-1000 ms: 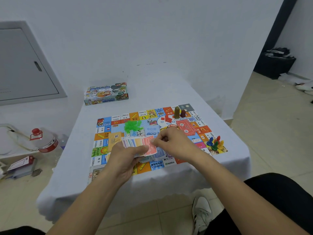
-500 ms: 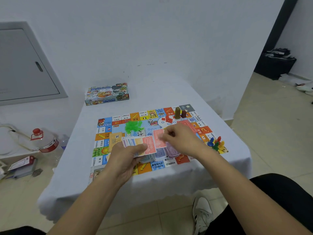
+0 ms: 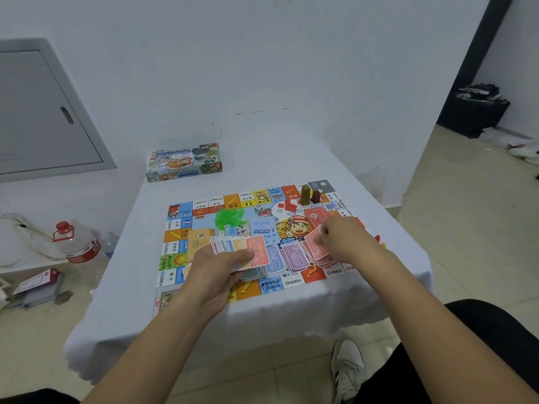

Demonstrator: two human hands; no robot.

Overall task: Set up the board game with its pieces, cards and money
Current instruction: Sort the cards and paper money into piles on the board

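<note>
The colourful game board [image 3: 204, 209] lies on a table with a white cloth [image 3: 125, 287]. My left hand [image 3: 215, 272] grips a fanned stack of play money [image 3: 236, 247] with a red note on top. My right hand [image 3: 344, 239] pinches a red note [image 3: 313, 242] just above a red pile [image 3: 322, 259] on the board. Blue [image 3: 272, 259] and purple [image 3: 294, 256] money piles lie between my hands. Green houses [image 3: 229, 217], red pieces [image 3: 288, 206], a die [image 3: 258, 209], two tall pawns [image 3: 309, 195], an orange card deck [image 3: 197, 242] and a red card deck [image 3: 316, 214] sit on the board.
The game box [image 3: 183, 163] stands at the table's far left, near the white wall. On the floor to the left stand a clear bottle with a red cap [image 3: 77, 243] and a small scale [image 3: 35, 287]. My shoe [image 3: 348, 368] is under the table's front edge.
My right hand has drawn a red note from the fan in my left hand and carried it rightward down to the red pile. The left hand has stayed almost still.
</note>
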